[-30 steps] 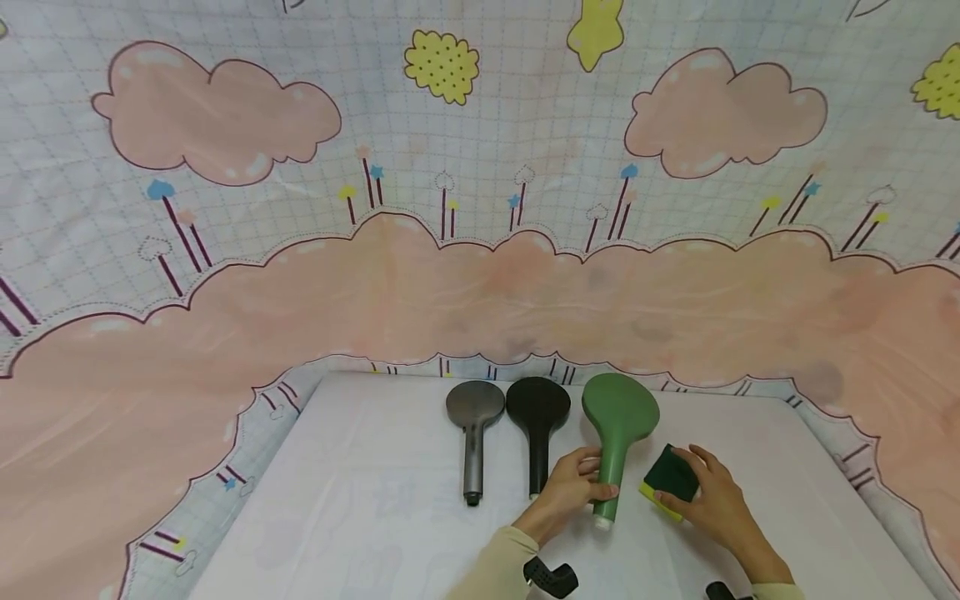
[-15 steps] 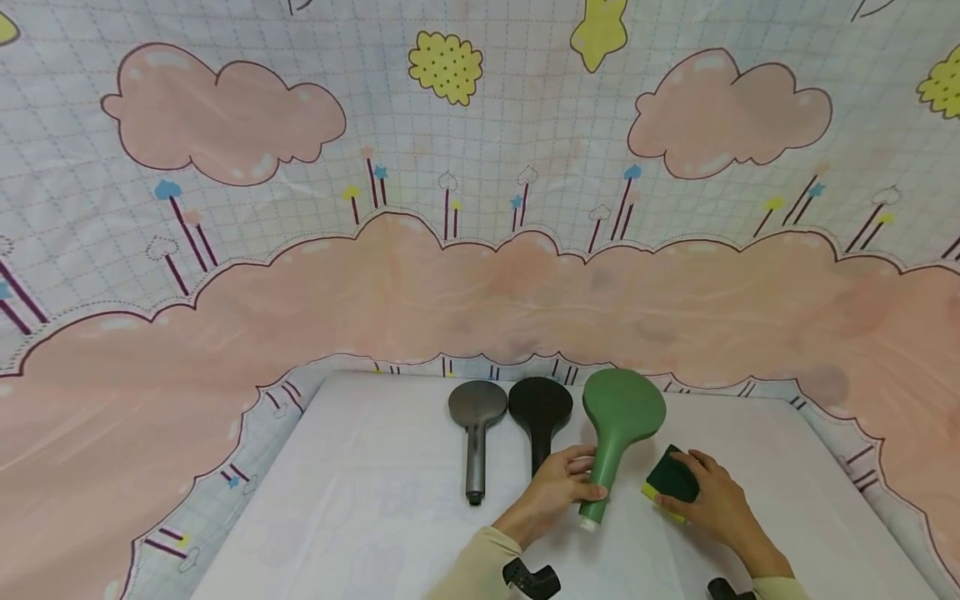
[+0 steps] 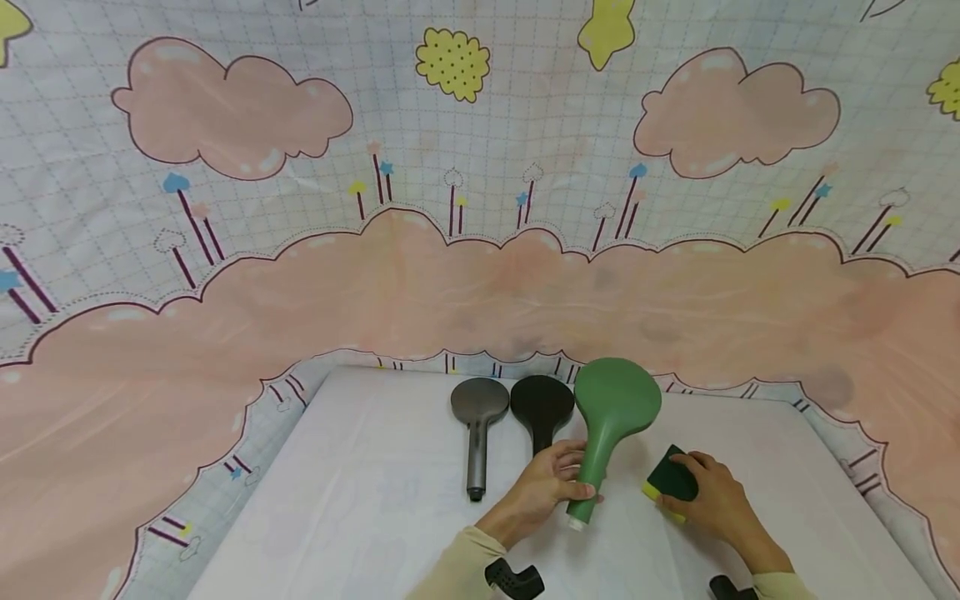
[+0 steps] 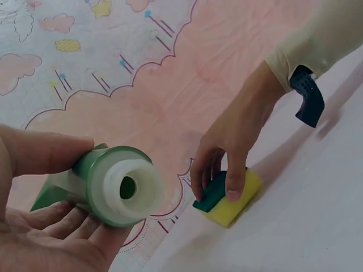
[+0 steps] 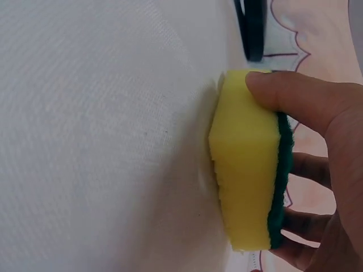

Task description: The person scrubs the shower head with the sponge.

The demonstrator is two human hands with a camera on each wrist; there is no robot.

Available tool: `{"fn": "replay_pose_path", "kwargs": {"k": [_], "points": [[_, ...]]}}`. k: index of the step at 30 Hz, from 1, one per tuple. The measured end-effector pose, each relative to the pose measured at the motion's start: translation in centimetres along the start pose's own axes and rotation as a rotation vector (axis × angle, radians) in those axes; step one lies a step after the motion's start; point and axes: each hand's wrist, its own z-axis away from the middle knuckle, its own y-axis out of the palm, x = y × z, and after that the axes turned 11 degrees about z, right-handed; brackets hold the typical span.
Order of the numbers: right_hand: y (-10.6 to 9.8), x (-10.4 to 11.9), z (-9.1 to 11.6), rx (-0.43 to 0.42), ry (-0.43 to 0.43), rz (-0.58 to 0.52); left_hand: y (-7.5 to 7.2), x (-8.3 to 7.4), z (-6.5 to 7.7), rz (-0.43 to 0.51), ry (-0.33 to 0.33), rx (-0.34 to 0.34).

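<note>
My left hand (image 3: 537, 490) grips the handle of a green shower head (image 3: 617, 392), thumb on one side and fingers on the other. Its round head points away and the handle leans to the lower left. In the left wrist view, the hollow white connector (image 4: 133, 191) at the handle's end faces the camera. My right hand (image 3: 716, 500) pinches a sponge (image 5: 247, 170), yellow with a dark green scouring layer, between thumb and fingers. The sponge is low over the white tabletop, right of the green shower head; whether it touches the surface I cannot tell.
A black shower head (image 3: 542, 407) lies just left of the green one, its lower handle hidden by my left hand. Beside it lies a grey shower head (image 3: 478, 402). The white table (image 3: 360, 500) ends at a cloud-patterned cloth (image 3: 480, 283) behind.
My left hand has moved left with the green shower head, and the handle has swung from nearly straight to leaning left. The right hand holds the sponge in about the same place.
</note>
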Motion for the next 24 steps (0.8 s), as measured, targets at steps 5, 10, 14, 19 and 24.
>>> {"fn": "replay_pose_path", "kwargs": {"k": [5,10,14,19,24], "points": [[-0.7,0.1,0.1,-0.025,0.012,-0.028,-0.3,-0.7,0.8,0.012,0.002,0.027],[-1.8,0.3,0.5,-0.113,-0.01,-0.057,-0.9,-1.1,1.3,-0.004,0.006,0.041],[-2.8,0.8,0.8,-0.179,-0.032,-0.077,-1.5,-1.2,1.7,-0.045,0.014,0.043],[-3.9,1.6,0.9,-0.279,-0.069,-0.116,-1.9,-1.4,2.0,-0.123,0.063,0.026],[-4.6,2.4,1.1,-0.365,-0.1,-0.13,-1.9,-1.4,2.1,-0.18,0.108,-0.047]]}}
